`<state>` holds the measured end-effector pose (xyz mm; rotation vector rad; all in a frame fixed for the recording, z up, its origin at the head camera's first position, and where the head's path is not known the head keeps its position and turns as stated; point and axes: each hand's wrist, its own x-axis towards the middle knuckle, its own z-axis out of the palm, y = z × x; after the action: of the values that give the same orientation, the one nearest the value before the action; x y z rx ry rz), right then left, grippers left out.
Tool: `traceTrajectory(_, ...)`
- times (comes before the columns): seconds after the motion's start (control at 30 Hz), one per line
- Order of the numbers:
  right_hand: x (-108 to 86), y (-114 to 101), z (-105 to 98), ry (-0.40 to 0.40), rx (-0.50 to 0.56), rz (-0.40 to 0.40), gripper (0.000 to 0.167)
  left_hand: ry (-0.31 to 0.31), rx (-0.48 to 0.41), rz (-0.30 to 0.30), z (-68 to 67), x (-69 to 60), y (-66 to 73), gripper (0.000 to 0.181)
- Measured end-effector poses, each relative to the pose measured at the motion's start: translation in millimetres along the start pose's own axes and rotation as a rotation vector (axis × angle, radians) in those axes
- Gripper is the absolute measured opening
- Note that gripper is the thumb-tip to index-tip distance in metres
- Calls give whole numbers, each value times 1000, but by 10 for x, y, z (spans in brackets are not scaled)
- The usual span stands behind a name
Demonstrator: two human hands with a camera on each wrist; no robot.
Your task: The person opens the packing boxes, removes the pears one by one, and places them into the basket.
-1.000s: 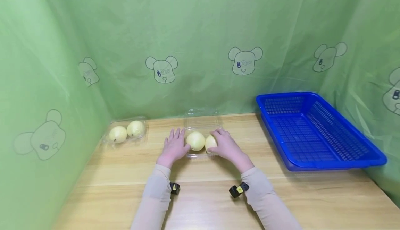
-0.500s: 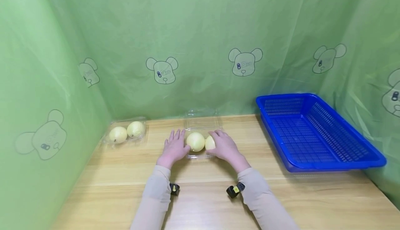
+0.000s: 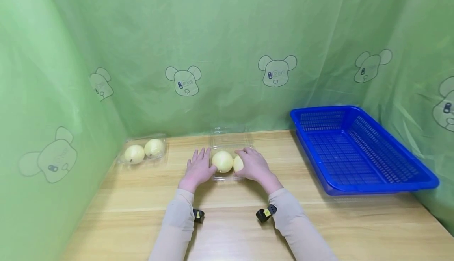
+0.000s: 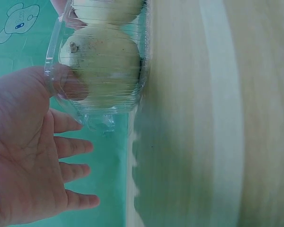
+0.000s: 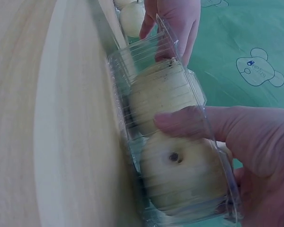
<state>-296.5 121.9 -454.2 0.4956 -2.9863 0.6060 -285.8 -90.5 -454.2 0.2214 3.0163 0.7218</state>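
Container [image 3: 227, 178], long axis left–right, lid [image 3: 230, 138] turned rearward, holds two pale fruits [image 3: 222, 161]; grip of left hand [image 3: 198, 169] apart, that of right hand [image 3: 256, 166] clamped on right fruit [image 3: 238, 164].

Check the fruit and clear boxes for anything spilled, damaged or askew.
Nothing clearly stands out: no fruit lies loose on the table, and no breakage shows. The middle box has its lid open. The dark spot on the fruit at the right hand is probably its natural end, not damage.
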Motion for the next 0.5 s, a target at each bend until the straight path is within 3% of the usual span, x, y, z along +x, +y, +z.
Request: traceTrajectory(0.5, -7, 19, -23, 47, 69, -26, 83, -1, -20, 0, -10, -14, 6, 75)
